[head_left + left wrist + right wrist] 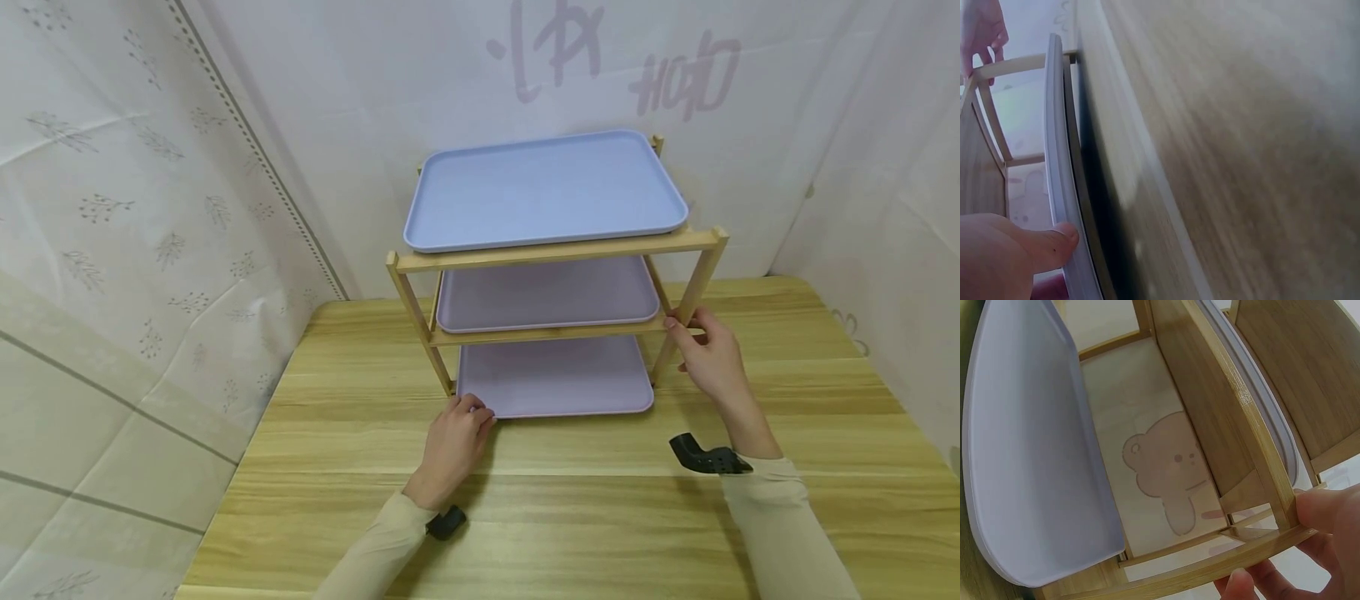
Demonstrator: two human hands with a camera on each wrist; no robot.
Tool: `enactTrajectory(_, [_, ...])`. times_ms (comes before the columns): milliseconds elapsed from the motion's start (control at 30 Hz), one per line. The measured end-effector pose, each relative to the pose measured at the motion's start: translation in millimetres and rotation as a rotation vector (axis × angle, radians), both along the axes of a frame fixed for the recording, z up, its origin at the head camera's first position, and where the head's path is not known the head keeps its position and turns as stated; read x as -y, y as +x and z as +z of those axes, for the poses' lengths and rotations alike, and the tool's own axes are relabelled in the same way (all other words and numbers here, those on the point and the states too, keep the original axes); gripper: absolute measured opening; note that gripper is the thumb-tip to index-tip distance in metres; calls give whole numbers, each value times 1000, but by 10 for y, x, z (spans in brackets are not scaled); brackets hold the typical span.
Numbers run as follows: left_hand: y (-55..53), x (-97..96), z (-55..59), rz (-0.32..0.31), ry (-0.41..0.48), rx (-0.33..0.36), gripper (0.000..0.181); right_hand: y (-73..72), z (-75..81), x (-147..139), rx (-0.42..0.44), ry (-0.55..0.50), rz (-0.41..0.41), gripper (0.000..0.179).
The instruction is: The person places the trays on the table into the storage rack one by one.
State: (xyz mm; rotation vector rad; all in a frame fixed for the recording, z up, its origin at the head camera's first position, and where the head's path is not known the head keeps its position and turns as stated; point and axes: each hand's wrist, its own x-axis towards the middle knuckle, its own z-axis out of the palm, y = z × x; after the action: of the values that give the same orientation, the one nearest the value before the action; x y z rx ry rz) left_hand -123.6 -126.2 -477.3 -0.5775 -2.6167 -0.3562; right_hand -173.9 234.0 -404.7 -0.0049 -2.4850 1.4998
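A three-tier wooden rack (567, 333) stands on the table with a tray on each level. The top tray (547, 192) is light blue; the middle tray (547, 296) and bottom tray (555, 375) look lilac. My left hand (453, 442) pinches the bottom tray's front left corner. In the left wrist view its thumb (1054, 247) lies along the tray rim (1060, 137), with the other fingers mostly hidden. My right hand (712, 354) grips the rack's front right post at middle-shelf height; in the right wrist view, the thumb (1329, 509) and fingers sit around that joint.
The wood-grain table (570, 508) extends in front of and beside the rack. A pale printed curtain (172, 183) hangs at the left, and a white cloth with lettering (360, 125) hangs behind. Black wrist mounts (708, 458) sit on both forearms.
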Motion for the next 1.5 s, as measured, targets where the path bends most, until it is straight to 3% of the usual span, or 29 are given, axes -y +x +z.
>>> enactTrajectory(1500, [-325, -114, -13, 91, -46, 10, 8, 6, 6, 9, 4, 4, -5, 41])
